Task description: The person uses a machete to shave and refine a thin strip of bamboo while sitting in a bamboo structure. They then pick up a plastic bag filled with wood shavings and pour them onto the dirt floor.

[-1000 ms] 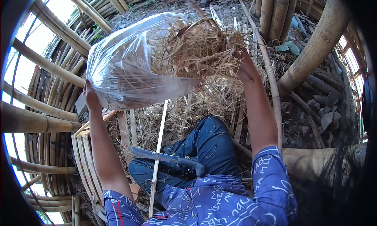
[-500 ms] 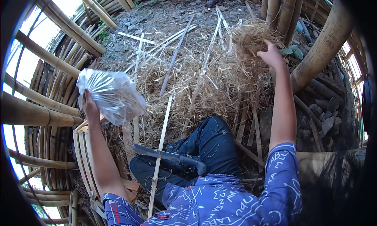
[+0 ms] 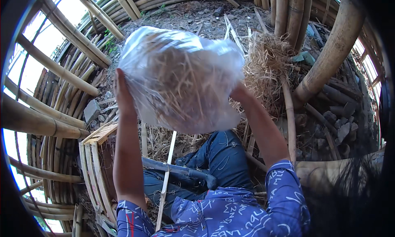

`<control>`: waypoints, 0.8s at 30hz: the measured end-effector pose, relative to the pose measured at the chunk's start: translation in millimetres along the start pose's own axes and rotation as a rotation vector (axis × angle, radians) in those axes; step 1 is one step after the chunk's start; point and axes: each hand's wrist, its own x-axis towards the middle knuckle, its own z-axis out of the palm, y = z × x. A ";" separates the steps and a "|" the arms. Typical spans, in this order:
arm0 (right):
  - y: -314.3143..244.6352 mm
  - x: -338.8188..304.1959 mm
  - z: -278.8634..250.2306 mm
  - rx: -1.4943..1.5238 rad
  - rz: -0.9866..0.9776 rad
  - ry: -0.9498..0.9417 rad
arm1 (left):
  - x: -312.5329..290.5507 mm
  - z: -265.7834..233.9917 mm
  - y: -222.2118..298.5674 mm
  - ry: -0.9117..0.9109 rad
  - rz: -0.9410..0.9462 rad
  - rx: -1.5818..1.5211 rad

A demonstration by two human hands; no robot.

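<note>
A large clear plastic bag (image 3: 185,80) is spread wide in front of me, slightly blurred by motion. Pale curly shavings show through its film; whether they lie inside or behind it I cannot tell. My left hand (image 3: 125,93) grips its left side. At the lower right edge my right hand (image 3: 240,93) holds the bag too, its fingers mostly hidden by the plastic. A big knife (image 3: 181,168) with a dark handle rests across my lap, under a long pale bamboo strip (image 3: 167,175). Beyond my right hand rises a heap of shavings (image 3: 267,56).
A slatted wooden crate (image 3: 98,140) stands beside my left forearm, with a grey block (image 3: 92,110) behind it. Thick bamboo poles (image 3: 333,51) flank the right, and bamboo rails (image 3: 57,68) line the left. Broken stones (image 3: 345,130) lie at the right.
The bag has swung from the left to the middle and opened out wide. My right hand has left the shavings heap and come back to the bag.
</note>
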 end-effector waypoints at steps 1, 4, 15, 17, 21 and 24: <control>-21.0 -5.9 14.7 0.029 -0.073 -0.045 | -6.1 2.0 -0.7 0.008 0.005 0.004; 3.6 -4.3 27.8 -0.049 -0.031 -0.052 | -8.0 9.6 -31.4 -0.055 0.018 -0.054; 27.3 -25.1 48.3 0.124 0.046 0.047 | -6.1 -5.1 -77.5 -0.317 -0.413 -0.368; 25.4 -29.4 48.2 0.140 0.077 0.006 | -12.3 3.2 -81.7 -0.231 -0.431 -0.398; 33.4 -34.5 57.3 0.175 0.102 0.003 | -28.8 7.4 -65.1 -0.316 -0.517 -0.494; 35.2 -39.4 59.4 0.207 0.124 0.040 | -28.6 8.0 -63.5 -0.307 -0.471 -0.463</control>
